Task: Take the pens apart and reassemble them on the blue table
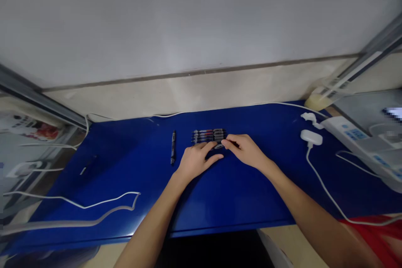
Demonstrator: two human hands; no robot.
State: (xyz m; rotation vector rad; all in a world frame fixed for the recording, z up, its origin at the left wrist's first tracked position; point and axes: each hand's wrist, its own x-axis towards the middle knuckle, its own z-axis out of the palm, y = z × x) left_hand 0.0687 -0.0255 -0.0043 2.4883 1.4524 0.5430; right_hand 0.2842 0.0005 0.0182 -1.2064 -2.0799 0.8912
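Observation:
A row of several dark pens [207, 135] lies side by side on the blue table [220, 192], near its far edge. My left hand [197, 159] rests at the near side of the row, fingers curled over a pen there. My right hand [245, 149] comes in from the right and pinches the end of that same pen [219, 146] between thumb and forefinger. One more dark pen [173, 146] lies alone, left of the row and apart from both hands.
A white cable [94, 207] loops across the left part of the table. A white adapter [310, 137] with its cord lies at the right, beside a white device with blue buttons [354, 136]. A pale wall stands behind the table.

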